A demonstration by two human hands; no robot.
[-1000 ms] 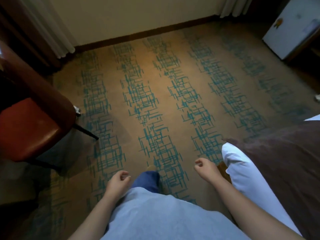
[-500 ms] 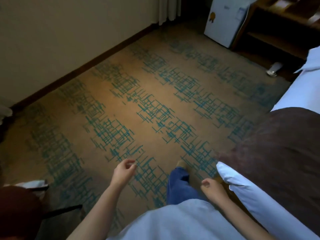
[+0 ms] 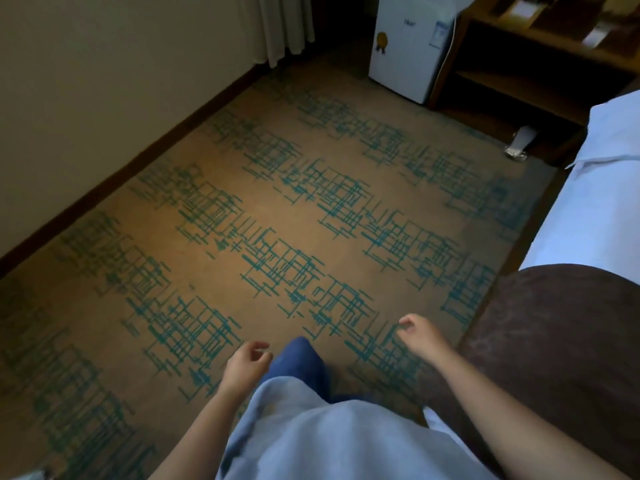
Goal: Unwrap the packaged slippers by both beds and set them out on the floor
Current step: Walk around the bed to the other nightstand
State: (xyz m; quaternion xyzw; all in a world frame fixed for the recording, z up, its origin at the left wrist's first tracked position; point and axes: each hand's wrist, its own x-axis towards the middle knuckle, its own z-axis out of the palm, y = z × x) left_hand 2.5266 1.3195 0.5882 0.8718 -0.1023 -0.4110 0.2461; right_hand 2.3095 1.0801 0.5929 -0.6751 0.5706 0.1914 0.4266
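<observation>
A packaged pair of white slippers [image 3: 520, 142] lies on the floor far ahead on the right, between the bed's head end and the wooden nightstand. My left hand [image 3: 245, 367] hangs low at the centre with loosely curled fingers and holds nothing. My right hand [image 3: 420, 336] is a little farther right, beside the bed's brown runner, fingers also loosely curled and empty. Both hands are far from the package.
A bed [image 3: 595, 216] with white linen and a brown runner [image 3: 561, 341] fills the right side. A white mini fridge [image 3: 408, 46] and a wooden nightstand [image 3: 540, 64] stand ahead. A wall with a dark skirting board [image 3: 114, 174] runs along the left of the patterned carpet [image 3: 277, 237].
My view has swung right: the red chair has left the frame, and the fridge, nightstand and slipper package have come into view. Both hands stay low and empty.
</observation>
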